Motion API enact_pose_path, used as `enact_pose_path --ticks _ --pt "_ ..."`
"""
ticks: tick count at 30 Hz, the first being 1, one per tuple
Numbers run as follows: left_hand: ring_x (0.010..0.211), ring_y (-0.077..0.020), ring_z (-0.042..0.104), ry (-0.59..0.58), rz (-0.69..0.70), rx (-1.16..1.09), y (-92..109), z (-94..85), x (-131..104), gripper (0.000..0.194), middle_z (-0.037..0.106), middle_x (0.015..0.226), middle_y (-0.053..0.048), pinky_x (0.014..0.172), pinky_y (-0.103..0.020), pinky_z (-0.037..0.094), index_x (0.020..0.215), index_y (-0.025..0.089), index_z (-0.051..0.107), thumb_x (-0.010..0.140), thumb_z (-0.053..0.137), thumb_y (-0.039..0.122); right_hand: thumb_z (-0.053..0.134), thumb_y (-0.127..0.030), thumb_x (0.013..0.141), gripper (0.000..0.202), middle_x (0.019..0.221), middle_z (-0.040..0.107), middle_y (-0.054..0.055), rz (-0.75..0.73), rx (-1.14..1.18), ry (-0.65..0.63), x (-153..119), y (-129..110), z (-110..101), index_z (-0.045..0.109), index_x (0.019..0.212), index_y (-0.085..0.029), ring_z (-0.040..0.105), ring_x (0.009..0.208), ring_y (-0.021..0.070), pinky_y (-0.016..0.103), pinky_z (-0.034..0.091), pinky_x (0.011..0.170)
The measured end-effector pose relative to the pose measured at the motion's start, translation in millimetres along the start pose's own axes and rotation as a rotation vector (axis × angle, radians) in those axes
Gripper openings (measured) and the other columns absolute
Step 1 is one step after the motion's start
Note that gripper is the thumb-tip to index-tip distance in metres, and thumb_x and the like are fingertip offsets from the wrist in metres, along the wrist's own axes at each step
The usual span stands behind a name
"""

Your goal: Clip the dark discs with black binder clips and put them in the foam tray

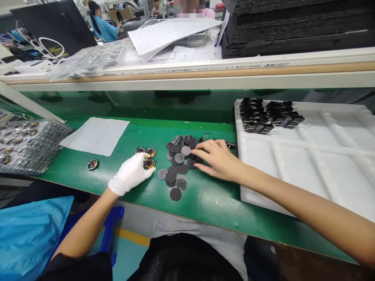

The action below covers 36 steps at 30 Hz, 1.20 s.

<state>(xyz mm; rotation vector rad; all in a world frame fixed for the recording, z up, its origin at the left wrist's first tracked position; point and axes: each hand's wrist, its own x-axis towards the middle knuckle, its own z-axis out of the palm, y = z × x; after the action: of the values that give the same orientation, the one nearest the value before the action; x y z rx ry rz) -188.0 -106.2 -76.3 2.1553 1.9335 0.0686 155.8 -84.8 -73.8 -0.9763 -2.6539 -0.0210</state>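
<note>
My left hand, in a white glove, has its fingers around a round black-and-gold watch-like part. Two similar parts lie just beyond its fingertips, and a single one lies farther left. My bare right hand reaches over the right side of a heap of dark and grey discs, thumb and fingers apart. Its fingertips are at a lighter grey disc in the heap. Everything rests on the green table.
A white foam tray with black binder clips stands at the right. At the left are stacked clear trays and a white sheet. A shelf edge crosses behind. People sit in the background.
</note>
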Motion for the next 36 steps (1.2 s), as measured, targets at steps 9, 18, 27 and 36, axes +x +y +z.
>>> enact_pose_path --ticks 9,18,27,36 --pt "0.074 -0.0188 0.066 -0.139 -0.015 -0.085 -6 4.4 -2 0.035 0.066 0.08 0.003 0.072 -0.031 0.051 0.107 0.024 0.059 0.086 0.066 0.05 0.061 -0.036 0.101 0.026 0.111 0.067 0.015 0.048 -0.125 -0.04 43 -33 42 0.071 0.108 -0.013 0.051 0.101 0.029 0.041 0.025 0.082" --pt "0.11 -0.0354 0.063 0.01 0.293 0.296 2 2.1 2 0.058 0.066 0.12 -0.014 0.088 -0.044 0.05 0.145 0.031 0.058 0.092 0.066 0.054 0.05 -0.028 0.106 0.03 0.101 0.072 0.009 -0.012 -0.128 0.155 38 -29 49 0.074 0.092 -0.016 0.053 0.092 0.0221 0.041 0.023 0.084" --pt "0.1 -0.0292 0.069 0.182 0.293 -0.025 -13 16.9 26 0.034 0.074 0.103 -0.009 0.092 -0.042 0.055 0.102 0.02 0.072 0.076 0.085 0.038 0.047 -0.03 0.106 0.033 0.103 0.077 0.01 0.129 0.163 0.283 9 -10 3 0.077 0.102 -0.018 0.065 0.093 0.0238 0.04 0.035 0.085" --pt "0.071 -0.0135 0.073 0.503 0.115 -0.321 52 10.0 50 0.029 0.08 0.103 -0.003 0.081 -0.027 0.06 0.118 0.023 0.072 0.098 0.06 0.039 0.07 -0.062 0.09 0.044 0.107 0.081 0.01 0.624 1.426 0.292 -6 2 7 0.08 0.103 -0.022 0.079 0.09 0.0251 0.042 0.061 0.087"
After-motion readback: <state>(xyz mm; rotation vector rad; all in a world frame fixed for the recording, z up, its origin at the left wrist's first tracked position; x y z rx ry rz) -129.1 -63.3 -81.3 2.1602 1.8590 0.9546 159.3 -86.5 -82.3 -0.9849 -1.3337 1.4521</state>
